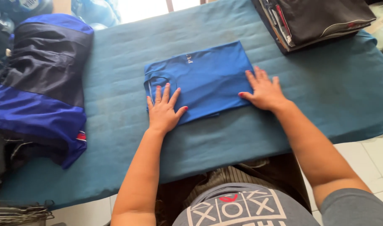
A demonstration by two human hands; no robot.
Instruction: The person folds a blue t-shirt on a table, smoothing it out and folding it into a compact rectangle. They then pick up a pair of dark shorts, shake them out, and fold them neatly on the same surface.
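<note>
A folded blue shirt (204,79) lies flat in the middle of a table covered with a teal cloth (116,125). My left hand (164,111) rests palm down with fingers spread on the shirt's near left corner. Palm down as well, my right hand (264,90) presses on the shirt's right edge, half on the shirt and half on the cloth. Neither hand grips anything.
A pile of blue and dark garments (43,83) hangs over the table's left end. A stack of folded dark clothes (317,19) sits at the far right corner. White floor tiles (367,155) show at the right, and bags (91,10) stand behind the table.
</note>
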